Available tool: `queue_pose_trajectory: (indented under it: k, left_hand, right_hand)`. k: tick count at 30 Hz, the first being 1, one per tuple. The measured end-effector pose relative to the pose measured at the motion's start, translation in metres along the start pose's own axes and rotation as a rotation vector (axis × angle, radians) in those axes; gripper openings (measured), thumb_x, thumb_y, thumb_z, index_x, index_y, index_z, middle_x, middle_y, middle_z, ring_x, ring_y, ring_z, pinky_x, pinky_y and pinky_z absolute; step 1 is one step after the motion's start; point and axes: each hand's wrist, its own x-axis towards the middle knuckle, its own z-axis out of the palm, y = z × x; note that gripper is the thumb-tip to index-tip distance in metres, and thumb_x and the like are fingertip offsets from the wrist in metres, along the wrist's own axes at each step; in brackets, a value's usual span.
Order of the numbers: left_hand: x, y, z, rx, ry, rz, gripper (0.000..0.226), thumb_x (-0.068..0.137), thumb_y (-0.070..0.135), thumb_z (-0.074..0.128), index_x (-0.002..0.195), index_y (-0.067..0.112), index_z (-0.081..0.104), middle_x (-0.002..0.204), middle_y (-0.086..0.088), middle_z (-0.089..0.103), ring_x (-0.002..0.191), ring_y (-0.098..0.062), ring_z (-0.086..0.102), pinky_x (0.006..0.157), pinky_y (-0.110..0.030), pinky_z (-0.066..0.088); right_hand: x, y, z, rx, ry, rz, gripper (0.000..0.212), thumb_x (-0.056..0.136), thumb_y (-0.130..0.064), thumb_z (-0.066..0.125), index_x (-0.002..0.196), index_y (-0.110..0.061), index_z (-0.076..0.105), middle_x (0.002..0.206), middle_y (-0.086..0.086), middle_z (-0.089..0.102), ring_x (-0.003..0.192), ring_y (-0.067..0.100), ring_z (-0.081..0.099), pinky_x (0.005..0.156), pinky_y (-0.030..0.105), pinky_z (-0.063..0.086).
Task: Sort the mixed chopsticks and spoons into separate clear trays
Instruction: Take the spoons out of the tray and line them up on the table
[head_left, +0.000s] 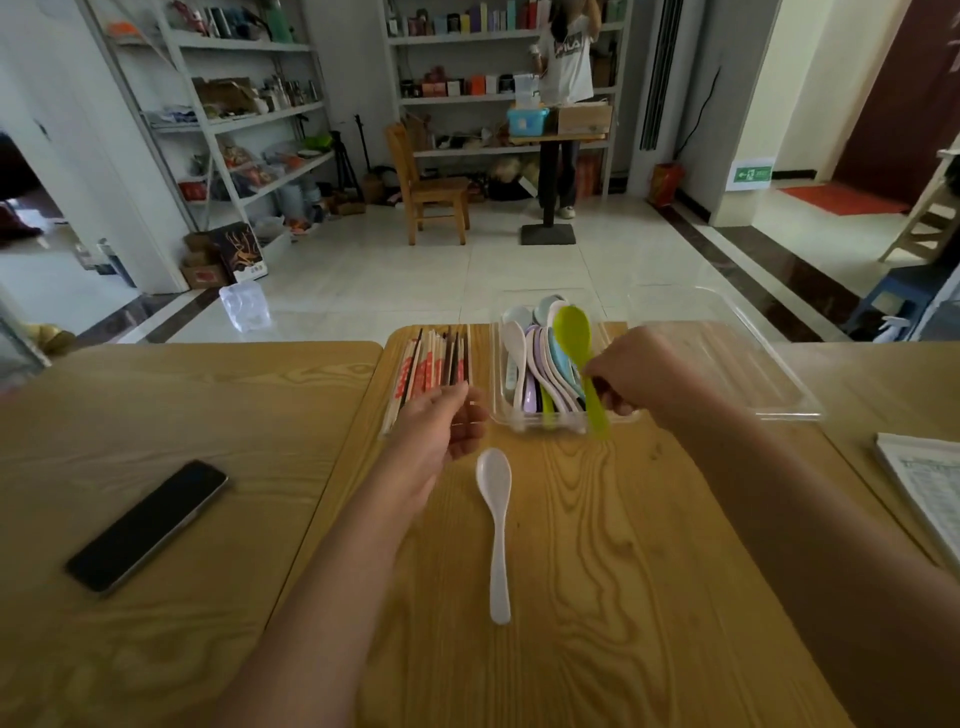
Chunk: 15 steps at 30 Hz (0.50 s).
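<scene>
free: bare wood around white spoon (495, 525) | blocked: spoon tray (566, 421) ahead, phone (148, 525) left

Your right hand (631, 376) pinches the handle of a green spoon (576, 353), bowl pointing far, over the clear tray of spoons (506, 415) at the table's far edge; your left hand (441, 426) hovers open, palm up, at the near end of the chopsticks tray (389, 415), just left of the spoon tray; a white spoon (496, 519) lies loose on the wooden table (623, 571) between your forearms, bowl far; an empty-looking clear tray (753, 374) sits to the right; a dark phone (148, 525) rests on the left; papers (924, 483) lie at the right edge
</scene>
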Motion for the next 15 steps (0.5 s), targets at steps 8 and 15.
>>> queue_pose_trajectory:
  k: [8, 15]
  left_hand:
    - [-0.051, -0.034, -0.014, -0.007, 0.113, -0.080, 0.027, 0.103, 0.027, 0.046, 0.100, 0.007, 0.064, 0.071, -0.003, 0.062, 0.062, -0.014, 0.056, 0.057, -0.025, 0.046]
    - [-0.057, -0.048, -0.010, -0.033, 0.109, -0.146, 0.027, 0.103, 0.025, 0.046, 0.099, 0.007, 0.065, 0.070, -0.003, 0.062, 0.062, -0.015, 0.058, 0.057, -0.026, 0.047]
  right_hand:
    - [-0.092, 0.041, 0.092, 0.075, -0.277, 0.019, 0.033, 0.096, -0.011, 0.056, 0.065, -0.001, 0.062, 0.047, 0.007, 0.059, 0.032, 0.011, 0.047, 0.042, 0.022, 0.042]
    - [-0.075, 0.054, 0.127, -0.038, -0.190, 0.103, 0.027, 0.096, -0.014, 0.053, 0.075, -0.002, 0.066, 0.067, 0.014, 0.070, 0.049, 0.021, 0.063, 0.054, 0.032, 0.056]
